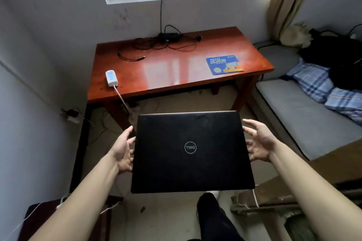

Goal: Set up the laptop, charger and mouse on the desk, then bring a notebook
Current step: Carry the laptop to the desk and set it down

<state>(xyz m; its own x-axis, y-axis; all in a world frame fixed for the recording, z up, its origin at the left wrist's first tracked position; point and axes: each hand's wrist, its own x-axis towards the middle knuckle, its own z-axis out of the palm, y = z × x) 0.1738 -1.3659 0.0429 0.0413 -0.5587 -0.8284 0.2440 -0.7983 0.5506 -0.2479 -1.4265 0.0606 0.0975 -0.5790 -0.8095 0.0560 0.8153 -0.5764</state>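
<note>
Head view: we hold the closed black laptop (193, 151) flat in the air between our hands, short of the surface (176, 68) and above the floor. Our left hand (123, 150) presses its left edge and our right hand (258, 143) its right edge, fingers spread; both are clamped on it, with fingertips tucked beneath, out of sight. Its long axis runs left to right, lid up, logo upside down to us. On the surface lie a blue mouse pad (224, 64) at right, a white power strip (111, 78) at left and a black charger (169, 36) with tangled cables at the back; the mouse we cannot make out.
</note>
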